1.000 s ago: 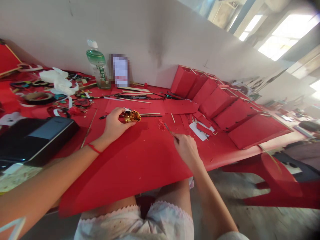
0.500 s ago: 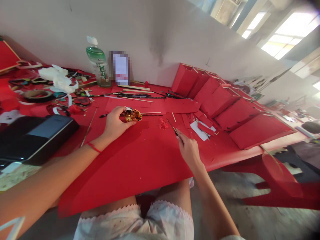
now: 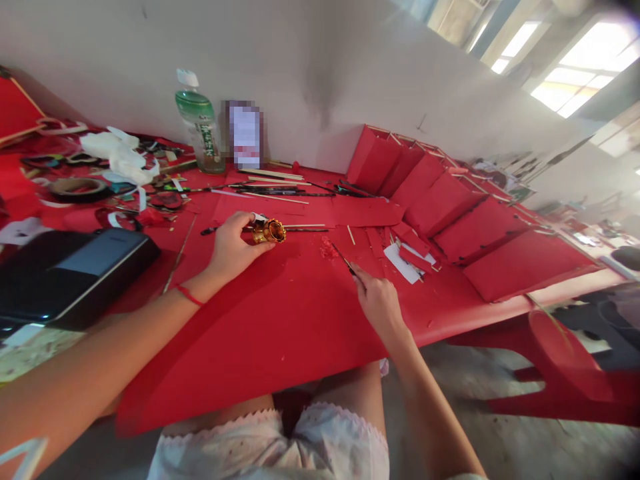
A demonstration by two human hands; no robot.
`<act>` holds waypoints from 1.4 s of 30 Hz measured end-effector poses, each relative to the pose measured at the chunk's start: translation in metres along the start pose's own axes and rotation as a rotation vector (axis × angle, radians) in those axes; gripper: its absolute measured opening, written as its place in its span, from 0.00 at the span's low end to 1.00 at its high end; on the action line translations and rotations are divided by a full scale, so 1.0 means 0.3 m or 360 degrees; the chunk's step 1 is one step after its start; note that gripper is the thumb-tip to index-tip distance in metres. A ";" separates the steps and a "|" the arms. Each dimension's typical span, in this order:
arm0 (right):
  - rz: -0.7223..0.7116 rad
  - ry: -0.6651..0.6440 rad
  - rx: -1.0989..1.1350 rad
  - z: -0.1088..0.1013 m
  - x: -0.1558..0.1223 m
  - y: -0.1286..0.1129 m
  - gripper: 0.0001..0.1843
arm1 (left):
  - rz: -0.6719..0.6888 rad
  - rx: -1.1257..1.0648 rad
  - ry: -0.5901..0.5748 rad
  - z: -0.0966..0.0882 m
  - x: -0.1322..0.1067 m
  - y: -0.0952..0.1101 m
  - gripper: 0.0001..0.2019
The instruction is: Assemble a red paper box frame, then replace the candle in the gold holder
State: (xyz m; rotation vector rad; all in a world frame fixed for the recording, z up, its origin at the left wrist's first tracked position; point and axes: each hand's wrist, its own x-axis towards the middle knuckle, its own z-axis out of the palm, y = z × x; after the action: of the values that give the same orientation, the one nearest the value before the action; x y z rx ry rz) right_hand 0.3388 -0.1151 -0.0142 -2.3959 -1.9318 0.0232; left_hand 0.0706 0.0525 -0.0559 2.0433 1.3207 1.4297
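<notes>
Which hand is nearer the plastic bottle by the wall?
The left hand is nearer, in front of the bottle. The right hand is farther off, well to the bottle's right.

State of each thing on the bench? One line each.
left hand: gripping gold ornament
gold ornament: held, raised off the red sheet
right hand: pinching thin tool
thin tool: tip pointing away, beside red shavings
plastic bottle: upright, capped
tape roll: lying flat
red card panels: standing in a row

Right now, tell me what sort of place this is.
Most likely a craft workshop: a long red table holds a row of red paper panels on thin stick frames, loose wooden sticks, a roll of tape and white paper scraps.
</notes>
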 end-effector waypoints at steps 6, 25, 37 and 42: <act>0.0024 -0.0082 -0.0073 -0.036 0.012 -0.009 0.23 | 0.0005 0.0025 0.0003 0.002 -0.001 -0.009 0.23; -0.0112 -0.0230 -0.0054 -0.134 0.061 -0.002 0.21 | 0.0060 0.0023 0.0023 0.002 0.002 -0.017 0.23; -0.0054 -0.0150 0.0279 -0.032 0.050 0.056 0.21 | 0.0016 0.0016 -0.0040 -0.001 0.004 -0.003 0.21; -0.0056 -0.0177 0.0010 -0.038 0.035 0.026 0.22 | 0.0040 0.0012 -0.0089 -0.008 0.005 -0.001 0.20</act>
State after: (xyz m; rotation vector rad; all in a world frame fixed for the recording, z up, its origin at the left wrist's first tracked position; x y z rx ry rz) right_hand 0.3493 -0.1069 -0.0029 -2.4048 -2.0162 0.1642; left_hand 0.0685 0.0533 -0.0542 2.0959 1.2844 1.3696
